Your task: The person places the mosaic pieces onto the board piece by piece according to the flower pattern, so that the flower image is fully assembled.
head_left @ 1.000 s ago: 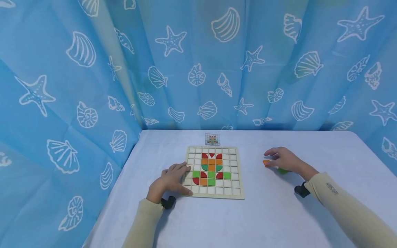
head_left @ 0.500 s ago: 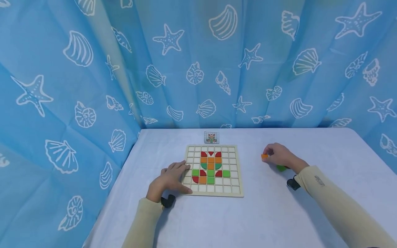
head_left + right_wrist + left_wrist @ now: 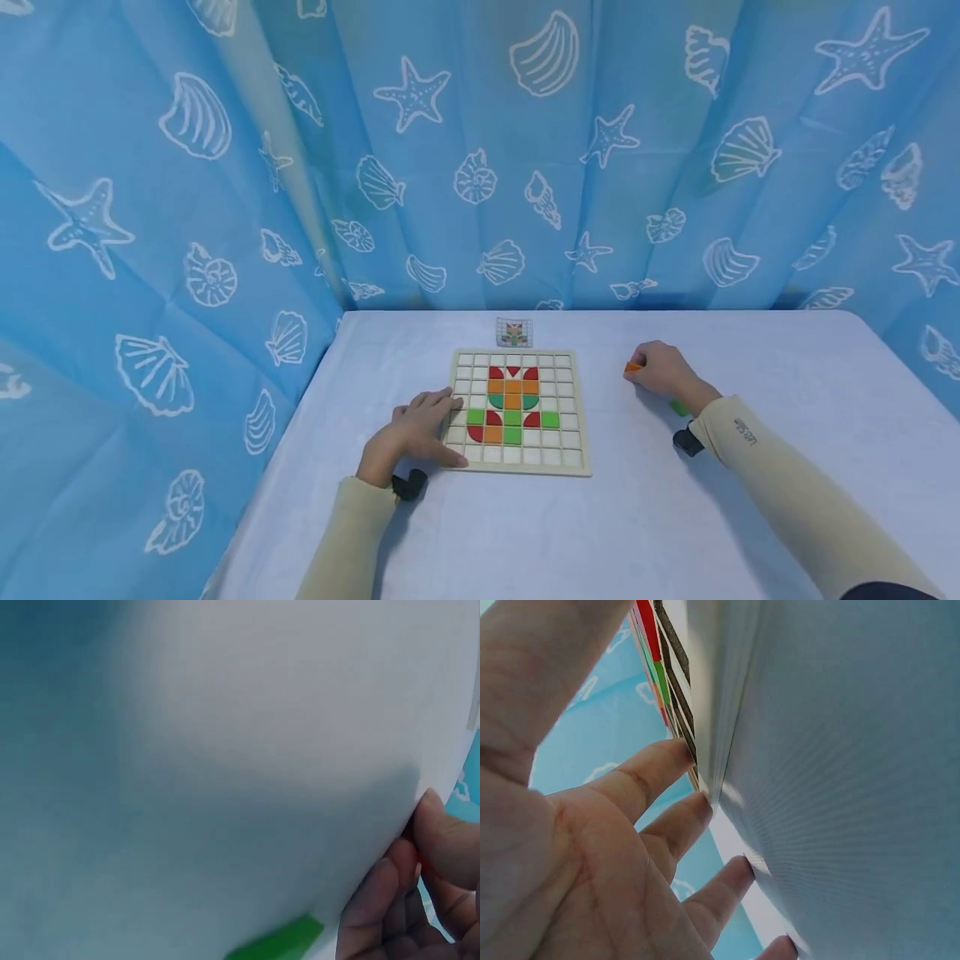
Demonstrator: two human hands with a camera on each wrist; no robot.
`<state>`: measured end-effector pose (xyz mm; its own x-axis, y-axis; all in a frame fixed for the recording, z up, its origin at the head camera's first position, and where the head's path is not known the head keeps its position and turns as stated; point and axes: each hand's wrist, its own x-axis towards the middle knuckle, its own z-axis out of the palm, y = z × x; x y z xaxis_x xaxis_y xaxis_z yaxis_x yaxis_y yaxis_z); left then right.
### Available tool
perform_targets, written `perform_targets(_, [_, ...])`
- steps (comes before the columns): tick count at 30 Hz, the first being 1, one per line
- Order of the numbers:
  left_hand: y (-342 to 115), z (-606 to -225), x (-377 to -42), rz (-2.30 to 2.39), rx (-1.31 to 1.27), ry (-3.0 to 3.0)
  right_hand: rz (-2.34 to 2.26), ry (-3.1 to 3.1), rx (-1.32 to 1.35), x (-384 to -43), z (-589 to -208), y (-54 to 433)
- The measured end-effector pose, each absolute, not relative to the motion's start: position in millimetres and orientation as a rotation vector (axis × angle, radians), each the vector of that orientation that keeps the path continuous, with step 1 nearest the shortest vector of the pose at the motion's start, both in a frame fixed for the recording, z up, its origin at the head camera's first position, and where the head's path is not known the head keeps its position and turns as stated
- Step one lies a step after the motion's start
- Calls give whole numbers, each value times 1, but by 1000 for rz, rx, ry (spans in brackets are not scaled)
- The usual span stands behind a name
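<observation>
A square pale board (image 3: 525, 469) with a grid of white cells lies on the table, several cells filled with red, orange, green and teal tiles in a flower-like pattern. My left hand (image 3: 418, 431) rests on the board's left edge with its fingers spread; the left wrist view shows the fingertips (image 3: 697, 806) touching the frame's side. To the right of the board, my right hand (image 3: 663, 369) pinches an orange tile (image 3: 632, 367) between thumb and fingers. Below that hand a green tile (image 3: 678, 407) lies on the cloth, partly hidden by the wrist; it also shows in the right wrist view.
Behind the board lies a small card (image 3: 514, 332) printed with a similar gridded pattern. A white cloth (image 3: 525, 542) covers the table. A blue curtain (image 3: 465, 100) with shell and starfish prints hangs at the back and left.
My right hand has closed its fingers on the orange tile, picked it up and moved slightly left and away from me. The left hand has stayed on the board's edge.
</observation>
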<state>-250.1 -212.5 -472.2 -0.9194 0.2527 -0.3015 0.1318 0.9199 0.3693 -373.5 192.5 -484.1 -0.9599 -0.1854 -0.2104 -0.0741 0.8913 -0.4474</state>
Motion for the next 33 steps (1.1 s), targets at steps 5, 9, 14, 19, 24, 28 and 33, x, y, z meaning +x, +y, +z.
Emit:
perform_targets(5, [-214, -474, -250, 500, 282, 2733, -684, 2804, -181, -378, -482, 190])
perform_targets(9, [-213, -476, -253, 481, 271, 2740, -750, 2791, -202, -380, -478, 189])
perform_targets(14, [-214, -473, -254, 466, 272, 2759, -860, 2788, -258, -376, -476, 179])
perform_targets(19, [-213, -477, -247, 488, 276, 2735, -913, 2773, -308, -359, -481, 166])
perform_targets(24, [-213, -478, -245, 483, 283, 2736, -986, 2771, -392, -346, -476, 149])
perform_targets(28, [-214, -474, -247, 491, 266, 2740, -1023, 2733, -432, -341, -467, 131])
perform_targets(33, [-213, -473, -250, 505, 269, 2732, -1026, 2702, -489, -329, -461, 116])
